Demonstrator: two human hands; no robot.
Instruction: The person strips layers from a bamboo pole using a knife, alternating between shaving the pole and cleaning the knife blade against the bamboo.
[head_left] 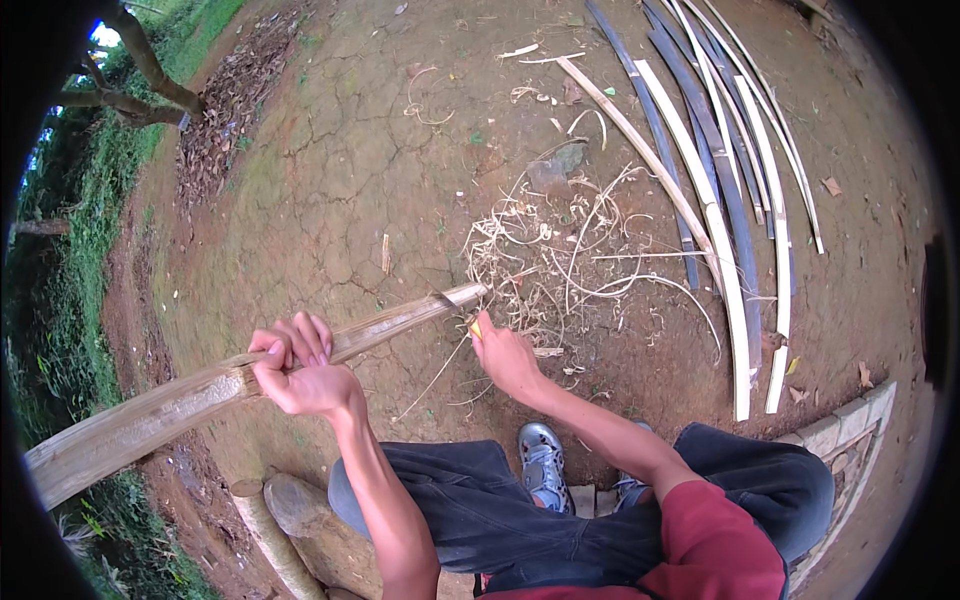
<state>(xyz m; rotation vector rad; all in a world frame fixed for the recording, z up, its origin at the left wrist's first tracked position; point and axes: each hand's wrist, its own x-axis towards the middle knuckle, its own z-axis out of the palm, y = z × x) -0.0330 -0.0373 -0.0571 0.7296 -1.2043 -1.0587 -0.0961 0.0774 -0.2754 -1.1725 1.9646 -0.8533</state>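
My left hand is closed around a long flat bamboo slat that runs from the lower left up to the middle of the view. My right hand is closed near the slat's far end, holding a small tool with a yellowish handle; its blade is hidden. A thin sliver hangs down from the slat below that hand. I sit with both knees in dark trousers at the bottom of the view.
A heap of pale bamboo shavings lies on the cracked dirt ahead. Several long split bamboo strips lie at the right. A grey shoe shows between my knees. Two logs lie at the lower left, a stone kerb at the right.
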